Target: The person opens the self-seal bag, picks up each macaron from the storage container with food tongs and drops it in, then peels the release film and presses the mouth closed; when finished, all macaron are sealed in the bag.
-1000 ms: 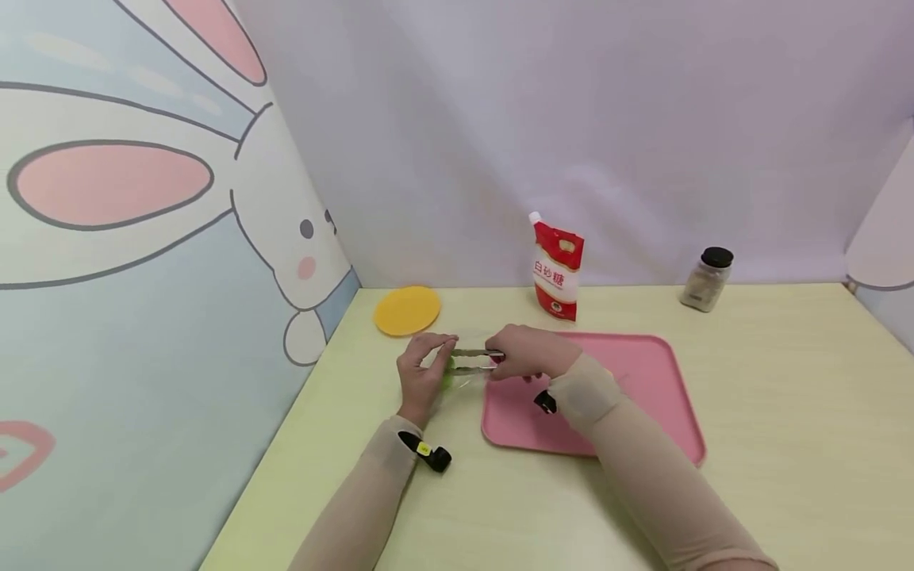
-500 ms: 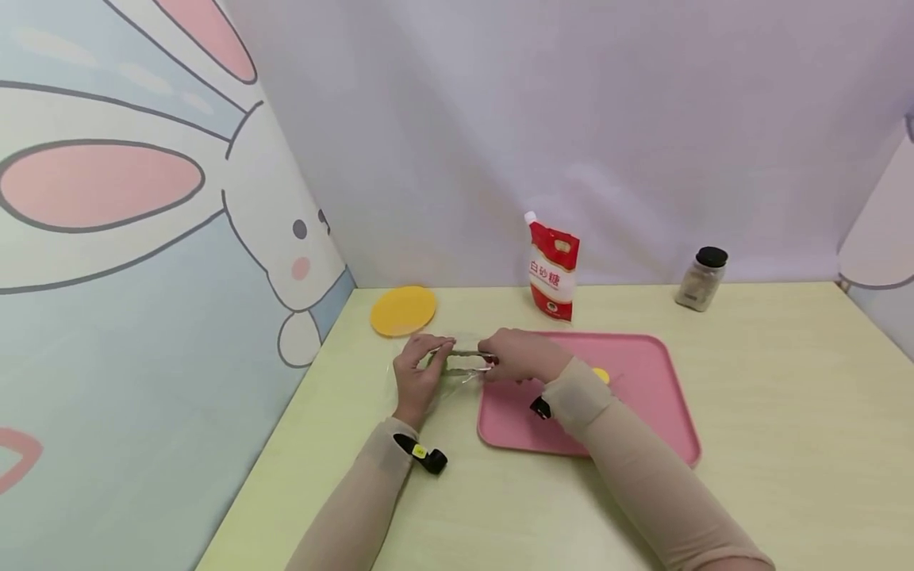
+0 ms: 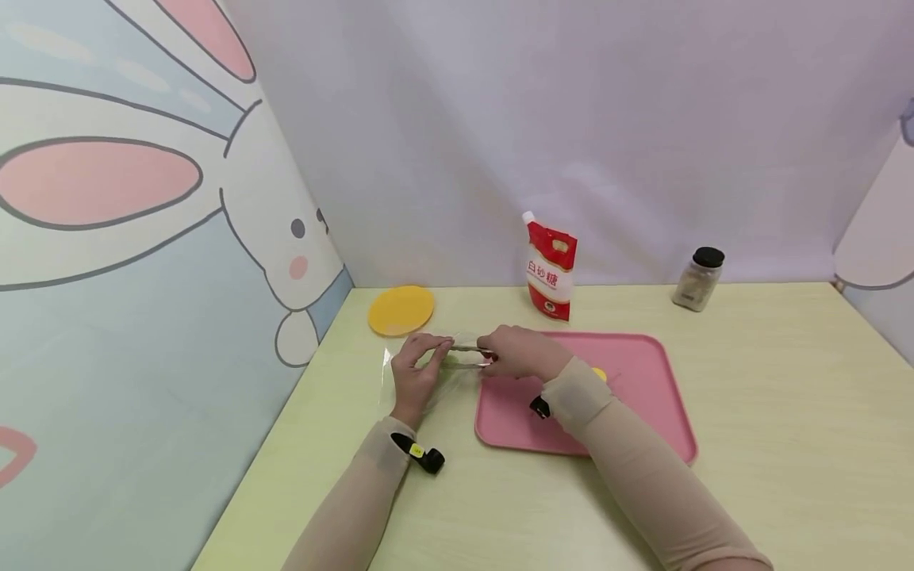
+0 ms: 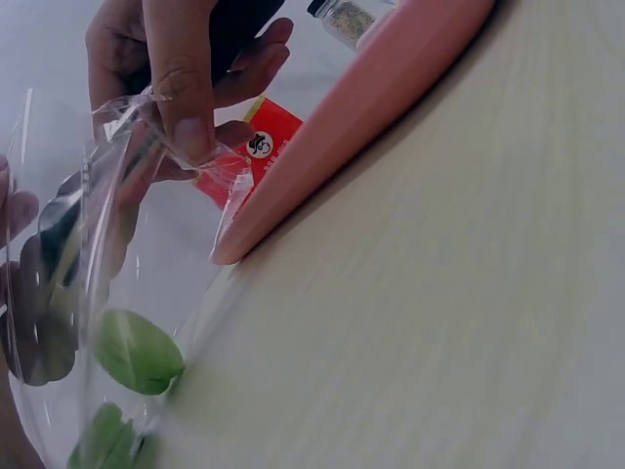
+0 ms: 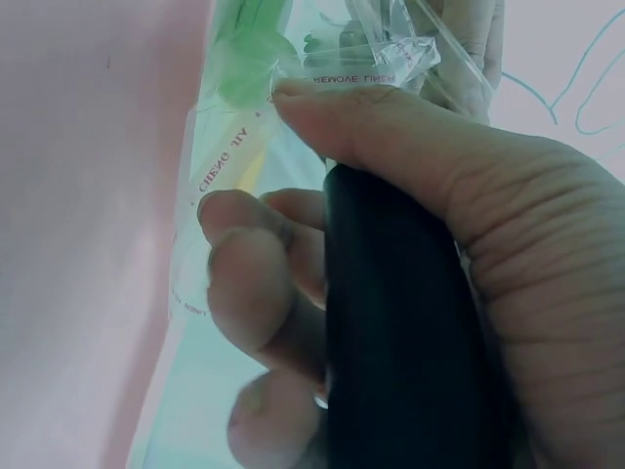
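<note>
My left hand (image 3: 416,379) pinches the edge of a clear plastic bag (image 3: 386,373) with thumb and fingers. In the left wrist view, green oval vegetables or fruits (image 4: 139,352) lie low in the bag; their kind is unclear. My right hand (image 3: 520,353) grips tongs by their black handle (image 5: 405,322), and its thumb presses the bag's rim. The tongs' scalloped metal ends (image 4: 47,337) are inside the bag, pointing toward my left hand. In the right wrist view, red print shows on the bag's strip (image 5: 352,78).
A pink tray (image 3: 643,396) lies under my right forearm, with a yellow thing (image 3: 600,373) partly hidden by the sleeve. Behind stand a yellow plate (image 3: 401,311), a red and white sugar pouch (image 3: 550,270) and a black-lidded jar (image 3: 698,279).
The bag's clear film now spreads farther out left of my left hand. Both hands keep their hold and have hardly moved. The head view has shifted slightly.
</note>
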The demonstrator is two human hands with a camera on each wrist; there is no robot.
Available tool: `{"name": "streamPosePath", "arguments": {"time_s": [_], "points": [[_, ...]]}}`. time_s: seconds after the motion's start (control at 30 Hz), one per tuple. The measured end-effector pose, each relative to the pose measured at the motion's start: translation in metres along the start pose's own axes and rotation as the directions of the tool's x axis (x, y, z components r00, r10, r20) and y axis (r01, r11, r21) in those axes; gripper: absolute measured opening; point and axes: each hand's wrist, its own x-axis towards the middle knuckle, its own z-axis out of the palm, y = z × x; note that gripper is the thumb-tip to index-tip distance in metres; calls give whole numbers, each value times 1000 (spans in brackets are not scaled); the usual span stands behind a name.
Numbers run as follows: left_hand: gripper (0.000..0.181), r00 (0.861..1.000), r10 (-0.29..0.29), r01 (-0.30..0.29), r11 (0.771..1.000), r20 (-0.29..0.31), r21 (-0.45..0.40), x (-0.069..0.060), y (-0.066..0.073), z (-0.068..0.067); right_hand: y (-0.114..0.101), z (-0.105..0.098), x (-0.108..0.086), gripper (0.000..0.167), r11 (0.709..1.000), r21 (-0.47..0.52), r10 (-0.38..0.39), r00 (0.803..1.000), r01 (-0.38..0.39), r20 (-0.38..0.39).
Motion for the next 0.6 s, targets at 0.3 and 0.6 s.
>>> {"name": "streamPosePath", "arguments": {"time_s": [0.3, 0.6], "points": [[16, 1000, -28, 28, 1000, 12, 2, -1, 3, 0, 1, 3, -1, 22, 1000, 1, 29, 999, -29, 19], [17, 1000, -10, 9, 1000, 21, 23, 0, 1, 0, 2, -10, -9, 39, 998, -51, 48, 998, -46, 42]]}}
